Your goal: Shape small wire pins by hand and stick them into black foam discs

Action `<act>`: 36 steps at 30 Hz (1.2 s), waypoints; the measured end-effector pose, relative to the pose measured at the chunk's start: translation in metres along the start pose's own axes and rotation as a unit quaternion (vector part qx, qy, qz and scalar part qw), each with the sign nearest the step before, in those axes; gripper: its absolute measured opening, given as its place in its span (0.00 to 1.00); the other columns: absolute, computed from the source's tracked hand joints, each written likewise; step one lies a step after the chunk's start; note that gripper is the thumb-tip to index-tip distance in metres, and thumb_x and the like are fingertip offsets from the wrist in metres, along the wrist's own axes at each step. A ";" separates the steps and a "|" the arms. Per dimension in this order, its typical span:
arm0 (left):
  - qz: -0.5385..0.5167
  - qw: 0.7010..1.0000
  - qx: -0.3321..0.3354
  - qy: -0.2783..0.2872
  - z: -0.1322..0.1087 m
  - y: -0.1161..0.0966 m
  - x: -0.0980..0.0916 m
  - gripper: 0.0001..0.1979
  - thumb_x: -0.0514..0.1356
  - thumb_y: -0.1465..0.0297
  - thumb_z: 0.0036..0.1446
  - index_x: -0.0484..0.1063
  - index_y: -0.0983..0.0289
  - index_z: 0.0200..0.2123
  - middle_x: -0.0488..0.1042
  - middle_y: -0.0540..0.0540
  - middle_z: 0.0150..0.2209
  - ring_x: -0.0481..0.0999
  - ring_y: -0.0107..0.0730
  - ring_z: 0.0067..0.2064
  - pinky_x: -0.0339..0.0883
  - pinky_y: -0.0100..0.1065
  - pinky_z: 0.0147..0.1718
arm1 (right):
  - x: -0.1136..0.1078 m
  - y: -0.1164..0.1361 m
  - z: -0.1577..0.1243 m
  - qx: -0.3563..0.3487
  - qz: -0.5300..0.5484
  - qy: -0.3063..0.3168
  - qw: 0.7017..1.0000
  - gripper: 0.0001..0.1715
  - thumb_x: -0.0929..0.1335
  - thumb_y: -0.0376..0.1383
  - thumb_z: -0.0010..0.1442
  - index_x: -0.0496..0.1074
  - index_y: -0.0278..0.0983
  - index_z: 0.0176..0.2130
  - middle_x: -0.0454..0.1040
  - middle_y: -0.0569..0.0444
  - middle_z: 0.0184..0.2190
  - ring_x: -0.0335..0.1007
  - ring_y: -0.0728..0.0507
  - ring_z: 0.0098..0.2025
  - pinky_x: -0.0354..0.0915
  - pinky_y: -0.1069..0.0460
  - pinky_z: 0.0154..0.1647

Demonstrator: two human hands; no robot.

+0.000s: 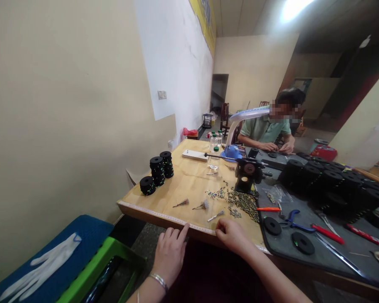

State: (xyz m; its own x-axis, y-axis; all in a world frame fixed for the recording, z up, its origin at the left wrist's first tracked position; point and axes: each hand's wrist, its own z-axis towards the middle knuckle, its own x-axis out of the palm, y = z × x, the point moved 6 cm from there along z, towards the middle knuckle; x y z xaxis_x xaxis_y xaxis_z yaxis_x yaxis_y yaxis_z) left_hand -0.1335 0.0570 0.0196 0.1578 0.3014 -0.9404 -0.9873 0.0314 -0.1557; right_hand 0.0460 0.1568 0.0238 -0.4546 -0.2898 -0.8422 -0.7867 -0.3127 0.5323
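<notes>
My left hand (170,251) rests at the near edge of the wooden table (189,185), fingers stretched out and a little apart, the index finger pointing onto the measuring tape (164,215) glued along the edge. My right hand (231,234) sits just to its right on the same edge with its fingers curled under; what they hold, if anything, is hidden. Ahead of my hands lie a small metal pin (216,216), two little brush-like pieces (202,205) and a scatter of tiny beads (240,201). A silver bracelet is on my left wrist.
Stacks of black spools (159,168) stand at the left. A black winding device (248,174), a desk lamp (240,126), bottles, blue pliers (295,223), red-handled tools (326,233) and many black discs (331,181) fill the right. Another person (268,130) works opposite. White gloves (47,265) lie on a blue stool.
</notes>
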 end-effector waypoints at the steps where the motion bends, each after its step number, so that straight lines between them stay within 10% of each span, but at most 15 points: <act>1: 0.003 1.000 0.001 0.001 0.000 0.000 0.000 0.24 0.51 0.76 0.58 0.60 0.59 0.58 0.71 0.55 0.36 0.64 0.38 0.40 0.53 0.38 0.38 | -0.001 -0.001 -0.002 -0.002 -0.002 -0.001 1.000 0.08 0.62 0.33 0.52 0.71 0.34 0.29 0.73 0.55 0.27 0.62 0.52 0.27 0.46 0.58 0.27; 11: -0.015 1.000 -0.010 0.015 0.005 0.001 0.001 0.21 0.50 0.75 0.58 0.64 0.62 0.56 0.72 0.57 0.35 0.67 0.38 0.39 0.58 0.38 0.38 | -0.004 -0.002 -0.011 0.000 -0.015 -0.018 1.000 0.08 0.63 0.33 0.52 0.72 0.35 0.30 0.73 0.54 0.26 0.62 0.51 0.26 0.46 0.58 0.27; 17: -0.218 0.975 0.023 -0.032 0.012 -0.026 -0.022 0.13 0.49 0.70 0.61 0.69 0.62 0.46 0.73 0.57 0.39 0.71 0.35 0.41 0.63 0.34 0.41 | -0.004 0.001 -0.015 -0.021 0.014 -0.022 0.999 0.08 0.63 0.33 0.54 0.71 0.35 0.29 0.72 0.54 0.25 0.62 0.52 0.27 0.48 0.58 0.28; 22: -0.393 0.918 0.031 0.042 0.024 -0.061 -0.016 0.14 0.53 0.71 0.57 0.67 0.63 0.47 0.73 0.57 0.41 0.72 0.32 0.36 0.65 0.33 0.40 | -0.008 0.004 -0.030 -0.041 0.090 -0.016 0.995 0.09 0.62 0.35 0.57 0.70 0.35 0.32 0.72 0.56 0.28 0.63 0.53 0.30 0.54 0.60 0.30; 28: -0.497 0.855 0.036 0.142 0.033 -0.085 -0.005 0.12 0.52 0.65 0.58 0.67 0.66 0.27 0.69 0.52 0.26 0.66 0.30 0.30 0.60 0.29 0.32 | -0.008 0.000 -0.059 -0.020 0.362 0.051 0.931 0.15 0.62 0.44 0.57 0.66 0.33 0.31 0.67 0.58 0.23 0.56 0.56 0.21 0.51 0.61 0.22; 36: -0.576 0.791 -0.006 0.206 0.028 -0.103 -0.013 0.14 0.56 0.60 0.55 0.64 0.66 0.27 0.63 0.50 0.26 0.61 0.28 0.31 0.57 0.29 0.32 | -0.009 -0.018 -0.089 0.016 0.530 0.065 0.845 0.17 0.62 0.44 0.56 0.67 0.31 0.36 0.66 0.59 0.18 0.46 0.57 0.15 0.41 0.60 0.16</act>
State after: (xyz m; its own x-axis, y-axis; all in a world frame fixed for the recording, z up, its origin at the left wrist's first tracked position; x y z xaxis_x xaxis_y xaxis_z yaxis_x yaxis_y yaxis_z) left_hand -0.0339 0.0760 0.0565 0.9473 -0.2572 -0.1910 -0.1846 0.0493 -0.9816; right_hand 0.1012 0.0840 0.0294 -0.8631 -0.4897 0.1236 0.0212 0.2095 0.9776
